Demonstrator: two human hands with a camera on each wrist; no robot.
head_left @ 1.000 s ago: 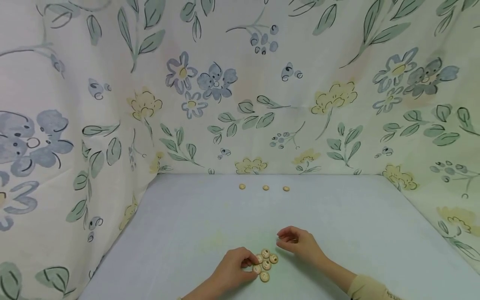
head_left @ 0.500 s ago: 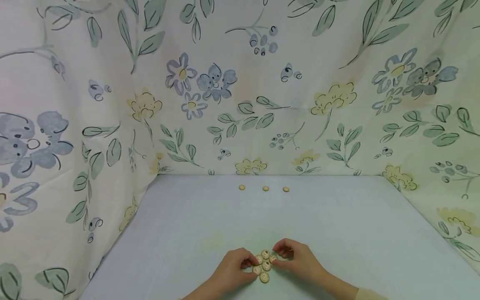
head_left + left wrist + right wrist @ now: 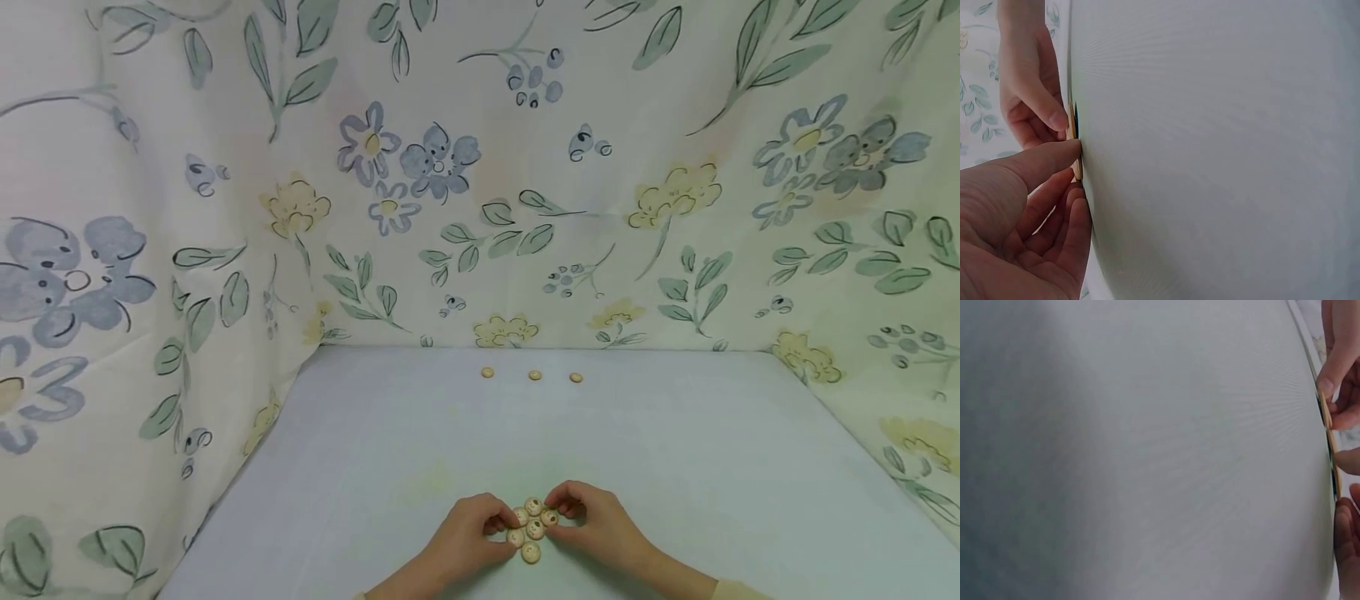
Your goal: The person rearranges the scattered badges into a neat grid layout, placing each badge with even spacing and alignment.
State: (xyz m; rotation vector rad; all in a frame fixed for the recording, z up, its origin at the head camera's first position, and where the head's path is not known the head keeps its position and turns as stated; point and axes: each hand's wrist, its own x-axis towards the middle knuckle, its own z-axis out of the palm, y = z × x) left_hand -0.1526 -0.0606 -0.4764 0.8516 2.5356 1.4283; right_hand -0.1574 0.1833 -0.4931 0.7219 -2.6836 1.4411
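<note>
Several small round wooden discs [image 3: 531, 552] with dark printed marks lie in a tight cluster on the pale tabletop, in the head view. At the cluster's left side, my left hand [image 3: 471, 533] has its thumb and forefinger on the edges of the left discs. My right hand [image 3: 598, 523] holds the right-hand disc [image 3: 550, 517] between thumb and fingers. In the left wrist view a disc [image 3: 1079, 170] appears edge-on beside my left thumb. The right wrist view shows thin disc edges [image 3: 1326, 412] between both hands; the rest is hidden.
Three more wooden discs [image 3: 535, 375] are spaced in a row near the back of the table [image 3: 420, 417]. Behind and at both sides hangs a flower-patterned cloth [image 3: 517, 275].
My right hand has come left and down from beyond the cluster to grip its right-hand disc. The left hand stays at the left discs. The view has shifted slightly.
</note>
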